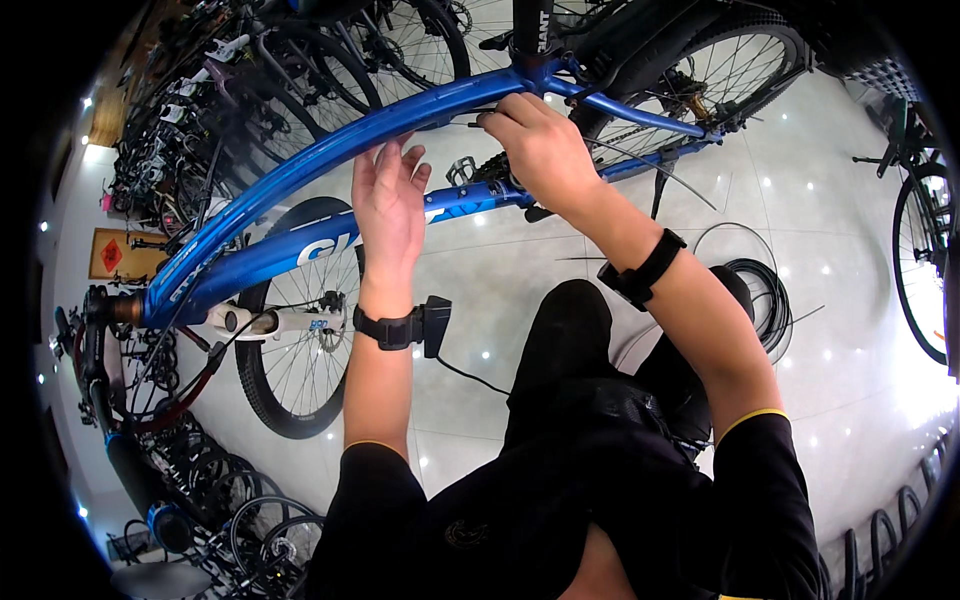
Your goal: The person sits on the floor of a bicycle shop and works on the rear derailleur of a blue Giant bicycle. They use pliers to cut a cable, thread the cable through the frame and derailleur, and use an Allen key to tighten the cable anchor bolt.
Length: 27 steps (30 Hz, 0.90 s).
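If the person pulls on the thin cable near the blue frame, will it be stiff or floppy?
Probably springy rather than limp: the thin cable runs out from the right hand in a nearly straight line, unsupported. It is likely light, being very thin. The coiled cables on the floor hold loops, which suggests it bends easily.

The left hand rests open-palmed against the blue bicycle frame, fingers up on the top tube; the right hand pinches a thin cable beside the seat tube, above a white tiled floor
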Available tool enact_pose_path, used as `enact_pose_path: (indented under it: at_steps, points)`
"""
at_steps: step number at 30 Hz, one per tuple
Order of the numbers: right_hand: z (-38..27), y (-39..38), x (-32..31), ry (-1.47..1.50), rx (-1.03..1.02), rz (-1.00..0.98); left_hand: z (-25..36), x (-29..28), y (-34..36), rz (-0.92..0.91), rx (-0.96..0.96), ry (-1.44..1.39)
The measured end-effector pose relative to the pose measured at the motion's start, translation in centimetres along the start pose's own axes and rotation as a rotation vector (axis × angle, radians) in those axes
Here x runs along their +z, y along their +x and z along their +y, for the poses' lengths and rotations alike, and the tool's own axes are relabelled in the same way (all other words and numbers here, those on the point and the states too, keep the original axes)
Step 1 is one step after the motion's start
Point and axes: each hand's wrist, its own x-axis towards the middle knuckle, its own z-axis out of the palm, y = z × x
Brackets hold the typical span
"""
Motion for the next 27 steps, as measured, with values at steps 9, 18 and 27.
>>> enact_pose_path:
  at_steps: [9, 18, 27]
  points:
    - [0.8, 0.2, -1.3, 0.013, -0.004, -0.020, -1.3, 0.2, 0.7, 0.037, 0.076, 0.074]
    - [-0.9, 1.0, 1.1, -0.011, 0.034, 0.136, -1.2, 2.4, 0.1, 0.072, 0.125, 0.157]
    - [-1.0, 0.7, 1.9, -0.069, -0.003, 0.199, -1.6, 2.2, 0.2, 0.071, 0.144, 0.176]
